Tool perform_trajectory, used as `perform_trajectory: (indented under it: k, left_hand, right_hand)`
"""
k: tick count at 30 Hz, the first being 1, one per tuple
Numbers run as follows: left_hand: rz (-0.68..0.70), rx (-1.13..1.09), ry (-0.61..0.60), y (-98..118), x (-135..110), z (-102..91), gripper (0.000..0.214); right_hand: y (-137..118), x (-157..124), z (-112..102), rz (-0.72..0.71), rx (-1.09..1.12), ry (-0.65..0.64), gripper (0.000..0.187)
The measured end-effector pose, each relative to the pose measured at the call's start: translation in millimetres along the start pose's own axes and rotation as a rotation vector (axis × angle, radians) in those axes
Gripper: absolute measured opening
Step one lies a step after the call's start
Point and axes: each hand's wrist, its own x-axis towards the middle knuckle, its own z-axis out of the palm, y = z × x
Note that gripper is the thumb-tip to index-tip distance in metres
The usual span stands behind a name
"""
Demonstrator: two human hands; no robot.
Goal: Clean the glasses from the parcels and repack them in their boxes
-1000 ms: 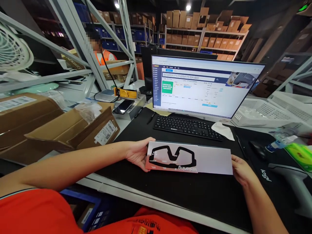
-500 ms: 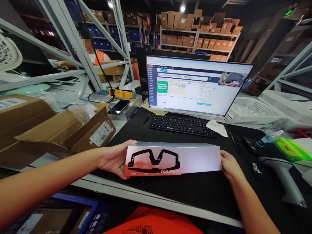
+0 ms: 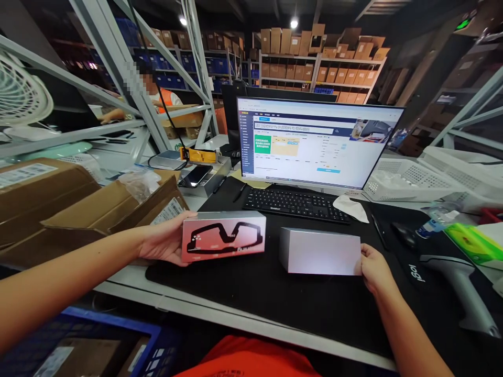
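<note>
My left hand (image 3: 167, 242) grips the left end of a silver box sleeve (image 3: 223, 235) printed with a black glasses outline, lifted a little above the black desk mat (image 3: 275, 293). My right hand (image 3: 373, 267) holds the right end of a plain grey inner box (image 3: 320, 250) that rests on the mat. The two pieces are apart, with a gap between them. Both sit in front of the black keyboard (image 3: 294, 204).
A monitor (image 3: 314, 141) stands behind the keyboard. Open cardboard boxes (image 3: 90, 209) lie at the left. A handheld scanner (image 3: 461, 290), a mouse (image 3: 403, 233) and a plastic bottle (image 3: 436, 214) lie at the right. Another person in orange (image 3: 165, 97) works behind the shelving.
The sleeve and inner box, joined before, have slid apart: my left hand pulled the printed sleeve to the left while my right hand kept the grey box.
</note>
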Motion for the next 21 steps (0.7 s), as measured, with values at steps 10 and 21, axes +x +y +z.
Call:
perform_trajectory:
  k: [10,21]
  left_hand:
    - [0.94,0.673,0.959,-19.6,-9.9,11.2,0.111]
    - [1.236,1.007,0.7,-30.1,-20.0,42.6,0.111]
  right_hand:
    - [-1.4,25.3,5.3,-0.048,-0.22,-0.09,0.022]
    - [4.7,64.5,-42.0,-0.146,-0.346,-0.441,0.07]
